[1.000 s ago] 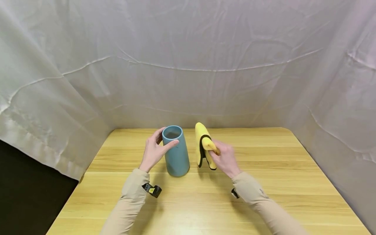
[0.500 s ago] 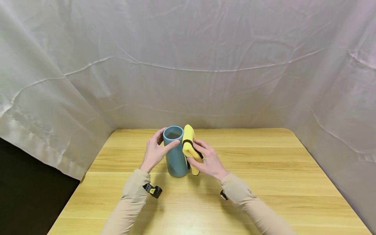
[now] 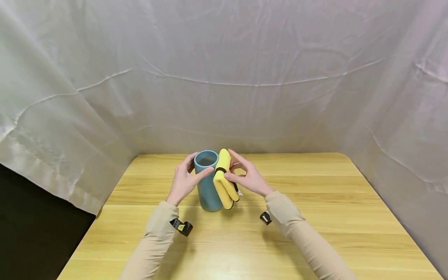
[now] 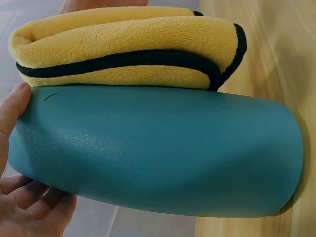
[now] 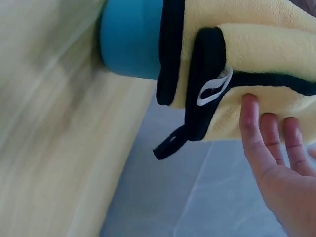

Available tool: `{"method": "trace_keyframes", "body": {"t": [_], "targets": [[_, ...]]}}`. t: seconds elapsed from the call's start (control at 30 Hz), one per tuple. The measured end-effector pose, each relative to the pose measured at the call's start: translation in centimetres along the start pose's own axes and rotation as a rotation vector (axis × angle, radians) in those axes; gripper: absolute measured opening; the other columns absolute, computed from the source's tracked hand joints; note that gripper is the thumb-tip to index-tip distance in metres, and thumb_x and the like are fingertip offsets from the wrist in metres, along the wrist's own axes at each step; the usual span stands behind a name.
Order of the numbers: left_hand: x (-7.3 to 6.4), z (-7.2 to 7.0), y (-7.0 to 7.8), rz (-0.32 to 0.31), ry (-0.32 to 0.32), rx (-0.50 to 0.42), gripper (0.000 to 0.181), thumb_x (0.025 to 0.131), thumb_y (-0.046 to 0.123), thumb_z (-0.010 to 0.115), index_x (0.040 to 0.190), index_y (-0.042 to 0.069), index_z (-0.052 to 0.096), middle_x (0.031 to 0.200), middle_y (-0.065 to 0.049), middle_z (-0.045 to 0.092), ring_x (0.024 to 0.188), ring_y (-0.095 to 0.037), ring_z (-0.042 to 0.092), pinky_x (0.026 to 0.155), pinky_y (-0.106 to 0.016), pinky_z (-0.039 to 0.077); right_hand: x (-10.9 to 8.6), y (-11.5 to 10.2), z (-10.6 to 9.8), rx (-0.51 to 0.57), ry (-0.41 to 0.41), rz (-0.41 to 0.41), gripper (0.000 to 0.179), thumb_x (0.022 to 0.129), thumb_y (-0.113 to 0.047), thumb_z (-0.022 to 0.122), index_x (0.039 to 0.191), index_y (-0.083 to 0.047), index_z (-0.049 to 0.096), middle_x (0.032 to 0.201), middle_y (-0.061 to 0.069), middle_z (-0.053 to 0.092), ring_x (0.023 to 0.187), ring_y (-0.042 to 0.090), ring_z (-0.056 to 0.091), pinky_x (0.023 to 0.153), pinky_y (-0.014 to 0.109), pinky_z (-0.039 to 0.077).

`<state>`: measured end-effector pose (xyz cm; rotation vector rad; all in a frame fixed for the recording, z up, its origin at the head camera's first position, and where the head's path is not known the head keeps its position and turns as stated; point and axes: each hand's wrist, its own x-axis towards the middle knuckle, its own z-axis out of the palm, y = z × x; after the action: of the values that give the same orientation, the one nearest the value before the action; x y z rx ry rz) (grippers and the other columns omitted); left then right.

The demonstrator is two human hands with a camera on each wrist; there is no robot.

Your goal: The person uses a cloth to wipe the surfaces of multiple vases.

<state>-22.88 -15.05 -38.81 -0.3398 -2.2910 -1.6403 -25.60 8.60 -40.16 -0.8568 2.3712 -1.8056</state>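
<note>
A tall blue vase (image 3: 209, 194) with an open, narrower top stands upright on the wooden table. My left hand (image 3: 183, 177) grips it just below the rim, thumb in front and fingers behind. Against the vase's right side lies a folded yellow towel (image 3: 224, 181) with black edging. My right hand (image 3: 250, 175) holds the towel there between thumb and fingers. In the right wrist view, fingertips touch the towel's plush face beside a white tag (image 5: 215, 88) and a black loop (image 5: 170, 144). The left wrist view shows the towel (image 4: 123, 44) lying along the vase wall (image 4: 158, 153).
The wooden table (image 3: 332, 217) spreads out around both forearms. Pale fabric curtains (image 3: 245, 70) hang behind the table and at both sides. Each wrist carries a small black camera, one of them the left camera (image 3: 185, 228). A dark area (image 3: 31, 225) lies beyond the left table edge.
My right hand has brought the towel leftward from apart to against the vase, then changed its grip, with the fingers higher up and the towel turned. The left hand and vase stay put.
</note>
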Motion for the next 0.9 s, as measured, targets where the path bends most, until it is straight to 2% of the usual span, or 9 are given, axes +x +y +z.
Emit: {"method": "trace_keyframes", "body": {"t": [0.17, 0.3, 0.4, 0.63, 0.7, 0.83, 0.9], "targets": [[0.0, 0.0, -0.1, 0.005, -0.004, 0.01, 0.06, 0.083, 0.023, 0.085, 0.135, 0.007, 0.059, 0.125, -0.016, 0.069, 0.119, -0.03, 0.066, 0.109, -0.045, 0.05, 0.3, -0.6, 0.4, -0.094, -0.02, -0.012, 0.08, 0.09, -0.03, 0.077, 0.158, -0.027, 0.035, 0.141, 0.014, 0.041, 0.117, 0.028, 0.052, 0.085, 0.034, 0.061], [0.0, 0.0, 0.0, 0.015, -0.009, 0.019, 0.06, 0.083, 0.023, 0.084, 0.135, 0.007, 0.059, 0.125, -0.015, 0.069, 0.119, -0.029, 0.067, 0.109, -0.045, 0.05, 0.5, -1.2, 1.0, -0.118, -0.015, -0.004, 0.084, 0.087, -0.041, 0.078, 0.158, -0.03, 0.034, 0.16, 0.008, 0.031, 0.132, 0.029, 0.047, 0.086, 0.042, 0.06], [0.0, 0.0, -0.1, 0.022, -0.01, 0.021, 0.06, 0.084, 0.022, 0.084, 0.135, 0.007, 0.058, 0.124, -0.014, 0.069, 0.119, -0.029, 0.067, 0.108, -0.045, 0.051, 0.5, -1.4, 1.4, -0.144, -0.008, 0.004, 0.085, 0.087, -0.042, 0.078, 0.158, -0.03, 0.033, 0.162, 0.005, 0.036, 0.136, 0.029, 0.045, 0.085, 0.041, 0.059], [0.0, 0.0, -0.2, 0.02, -0.009, 0.023, 0.058, 0.084, 0.023, 0.083, 0.135, 0.007, 0.059, 0.123, -0.013, 0.07, 0.117, -0.028, 0.067, 0.107, -0.044, 0.052, 0.5, -1.3, 1.7, -0.242, 0.013, 0.029, 0.09, 0.087, -0.046, 0.077, 0.16, -0.031, 0.026, 0.154, 0.009, 0.048, 0.125, 0.028, 0.048, 0.081, 0.03, 0.05], [0.0, 0.0, -0.2, 0.023, -0.011, 0.023, 0.058, 0.084, 0.023, 0.083, 0.135, 0.007, 0.059, 0.123, -0.014, 0.07, 0.117, -0.028, 0.067, 0.106, -0.045, 0.052, 0.5, -1.4, 1.7, -0.256, 0.015, 0.03, 0.09, 0.087, -0.045, 0.077, 0.16, -0.031, 0.026, 0.154, 0.008, 0.048, 0.128, 0.029, 0.048, 0.085, 0.034, 0.05], [-0.1, 0.0, -0.2, 0.023, -0.008, 0.026, 0.058, 0.084, 0.022, 0.083, 0.135, 0.007, 0.059, 0.122, -0.013, 0.07, 0.115, -0.028, 0.068, 0.105, -0.045, 0.053, 0.4, -1.5, 1.8, -0.258, 0.014, 0.013, 0.088, 0.088, -0.041, 0.077, 0.16, -0.031, 0.027, 0.159, 0.006, 0.044, 0.135, 0.033, 0.046, 0.093, 0.051, 0.052], [-0.1, 0.0, -0.2, 0.025, -0.008, 0.029, 0.058, 0.084, 0.023, 0.083, 0.135, 0.008, 0.059, 0.122, -0.013, 0.07, 0.115, -0.028, 0.068, 0.104, -0.045, 0.053, 0.4, -1.6, 1.8, -0.25, 0.014, 0.0, 0.087, 0.088, -0.038, 0.078, 0.159, -0.03, 0.029, 0.161, 0.005, 0.041, 0.139, 0.034, 0.044, 0.094, 0.054, 0.052]]}}
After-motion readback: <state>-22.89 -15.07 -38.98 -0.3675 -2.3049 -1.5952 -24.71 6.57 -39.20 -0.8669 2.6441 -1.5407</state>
